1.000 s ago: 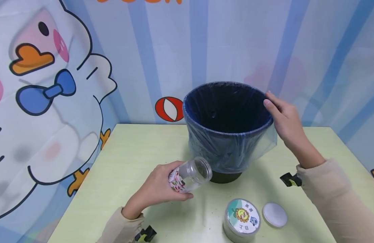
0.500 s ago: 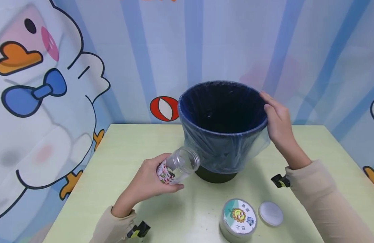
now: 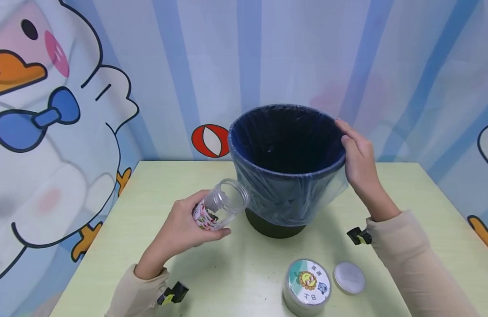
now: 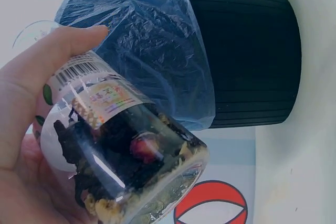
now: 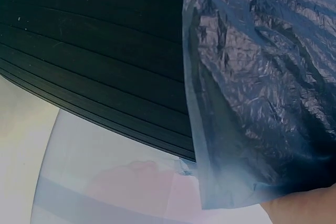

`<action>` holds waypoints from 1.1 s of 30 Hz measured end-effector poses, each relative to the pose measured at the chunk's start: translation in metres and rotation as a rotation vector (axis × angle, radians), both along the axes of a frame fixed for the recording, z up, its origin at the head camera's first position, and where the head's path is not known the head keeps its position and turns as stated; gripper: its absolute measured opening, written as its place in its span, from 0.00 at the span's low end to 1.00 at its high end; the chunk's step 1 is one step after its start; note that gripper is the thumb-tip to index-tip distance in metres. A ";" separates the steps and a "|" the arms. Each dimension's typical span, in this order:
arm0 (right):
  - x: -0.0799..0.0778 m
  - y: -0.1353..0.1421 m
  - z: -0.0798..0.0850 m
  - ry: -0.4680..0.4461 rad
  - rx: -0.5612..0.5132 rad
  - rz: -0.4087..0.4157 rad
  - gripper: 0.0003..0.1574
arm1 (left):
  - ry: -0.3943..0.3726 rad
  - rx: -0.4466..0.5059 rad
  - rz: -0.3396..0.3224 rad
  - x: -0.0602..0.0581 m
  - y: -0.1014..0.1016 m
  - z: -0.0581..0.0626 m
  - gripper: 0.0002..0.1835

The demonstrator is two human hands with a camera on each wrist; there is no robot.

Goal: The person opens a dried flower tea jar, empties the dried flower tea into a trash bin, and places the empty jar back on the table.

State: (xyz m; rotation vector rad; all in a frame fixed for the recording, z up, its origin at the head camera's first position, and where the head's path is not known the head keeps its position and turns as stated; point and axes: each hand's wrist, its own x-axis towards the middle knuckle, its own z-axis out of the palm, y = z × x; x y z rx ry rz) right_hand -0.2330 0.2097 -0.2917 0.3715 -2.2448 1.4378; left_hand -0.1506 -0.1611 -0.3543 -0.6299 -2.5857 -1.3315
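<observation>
My left hand (image 3: 184,220) grips a clear, lidless jar (image 3: 224,200) with a printed label. The jar leans with its mouth toward the trash can (image 3: 287,200), overlapping the bag's left side in the head view. Dark dried pieces, yellowish bits and a small red bud lie in the bottom of the jar (image 4: 142,156) in the left wrist view. A translucent blue bag (image 5: 262,77) lines the black can and folds down over its outside. On the far right of the rim, my right hand (image 3: 360,160) holds the edge, thumb over the bag and fingers along it.
A round tin (image 3: 307,286) with a sunflower picture on top stands at the table's front. Right beside it lies a flat white lid (image 3: 349,277). The pale table (image 3: 180,176) ends at a cartoon-printed backdrop (image 3: 208,66).
My left hand has raised the jar along the can's left front, its mouth now closer to the rim. The right hand keeps its place on the rim. The head view has shifted slightly.
</observation>
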 end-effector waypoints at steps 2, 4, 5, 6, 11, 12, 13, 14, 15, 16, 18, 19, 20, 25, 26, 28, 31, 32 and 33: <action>0.000 0.000 0.000 -0.002 0.002 0.001 0.29 | -0.001 0.003 0.015 0.000 -0.001 0.002 0.36; 0.000 0.001 -0.001 -0.002 0.005 0.005 0.29 | 0.001 0.007 0.027 0.001 -0.001 0.005 0.37; 0.001 0.001 -0.001 -0.002 0.006 0.007 0.29 | 0.002 0.010 0.033 0.001 -0.001 0.006 0.37; 0.001 0.001 0.000 0.000 0.006 0.008 0.29 | 0.003 0.013 0.039 0.001 -0.001 0.008 0.37; 0.003 0.001 0.000 0.003 0.000 0.013 0.29 | 0.008 0.021 0.074 0.001 -0.001 0.016 0.38; 0.003 0.001 0.000 0.003 -0.001 0.015 0.29 | 0.011 0.021 0.081 0.001 -0.001 0.017 0.37; 0.004 0.001 0.000 0.002 -0.001 0.016 0.29 | 0.011 0.023 0.087 0.001 0.000 0.019 0.37; 0.004 0.001 0.000 0.003 -0.004 0.018 0.29 | 0.012 0.025 0.092 0.000 0.000 0.020 0.37; 0.004 0.001 0.000 0.002 -0.007 0.021 0.29 | 0.013 0.027 0.096 0.000 0.000 0.021 0.37; 0.004 0.001 0.000 0.001 -0.007 0.023 0.29 | 0.013 0.030 0.098 0.000 0.000 0.023 0.37; 0.004 0.001 -0.001 0.000 -0.009 0.024 0.29 | 0.020 0.032 0.103 -0.001 0.001 0.026 0.37; 0.004 0.001 -0.001 0.000 -0.010 0.025 0.29 | 0.025 0.037 0.103 -0.001 0.001 0.027 0.37; 0.004 0.001 -0.001 0.001 -0.011 0.025 0.29 | 0.033 0.041 0.104 -0.001 0.001 0.029 0.37; 0.005 0.000 -0.001 0.001 -0.007 0.027 0.30 | 0.088 0.061 0.109 -0.005 0.000 0.039 0.36; 0.004 0.000 -0.001 0.000 -0.008 0.027 0.29 | 0.102 0.059 0.114 -0.006 0.000 0.042 0.36; 0.002 0.000 -0.001 -0.003 -0.009 0.030 0.29 | 0.127 0.052 0.124 -0.007 0.000 0.046 0.36; 0.000 0.000 -0.001 -0.006 -0.009 0.033 0.29 | 0.157 0.042 0.147 -0.011 0.000 0.053 0.37; 0.000 0.000 -0.001 -0.006 -0.008 0.032 0.29 | 0.163 0.038 0.154 -0.012 0.000 0.055 0.37; 0.000 0.000 -0.001 -0.006 -0.008 0.033 0.29 | 0.166 0.036 0.158 -0.013 0.000 0.057 0.37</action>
